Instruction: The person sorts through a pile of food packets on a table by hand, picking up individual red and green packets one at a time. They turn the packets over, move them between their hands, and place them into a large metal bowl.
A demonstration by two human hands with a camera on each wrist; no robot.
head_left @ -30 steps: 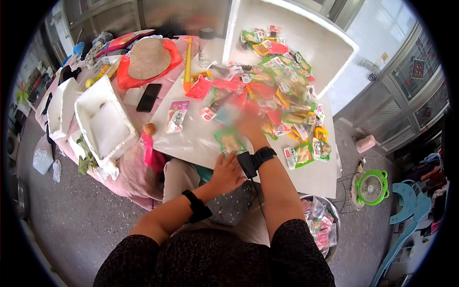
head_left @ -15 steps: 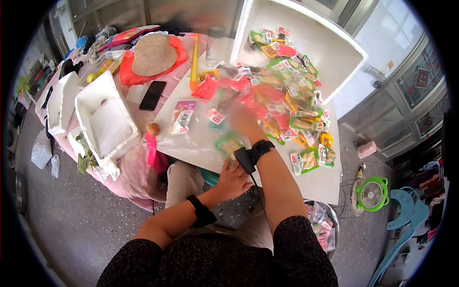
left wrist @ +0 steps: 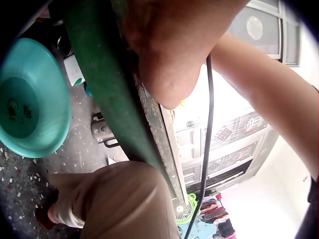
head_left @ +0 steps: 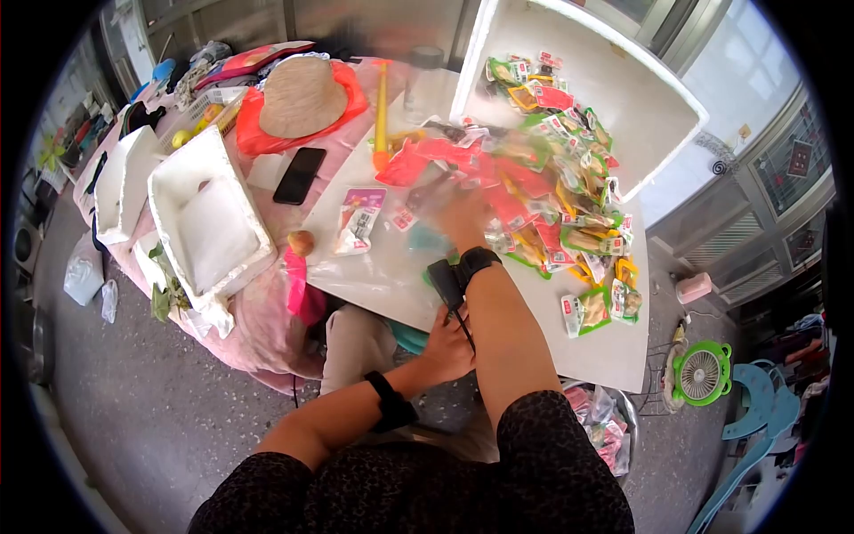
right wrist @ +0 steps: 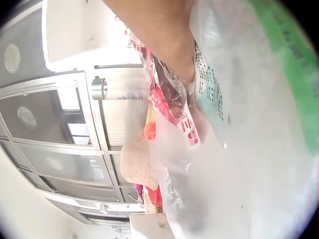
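My right hand (head_left: 458, 218) is blurred over the heap of food packets (head_left: 525, 182); its fingertips cannot be made out. In the right wrist view the same hand (right wrist: 162, 37) reaches down among red-and-clear packets (right wrist: 167, 102) and a teal-printed one (right wrist: 209, 89). A clear, green-edged wrapper (right wrist: 284, 59) fills that view's right side. Partly behind my right wrist, my left hand (head_left: 449, 345) is at the table's near edge, visible fingers extended upward, tips hidden. The left wrist view shows the left hand (left wrist: 172, 55) above the table edge, its fingers out of sight.
A large white foam box (head_left: 614, 89) stands on its side behind the heap. To the left are a pink-and-white packet (head_left: 360, 221), a phone (head_left: 300, 175), a yellow stick (head_left: 382, 116) and a smaller foam box (head_left: 209, 222). Below right is a metal basin (head_left: 630, 418) with packets.
The head view has turned slightly left, shifting the scene rightward. My left hand has moved farther behind my right wrist, and the green-edged packet seen near it earlier no longer shows there.
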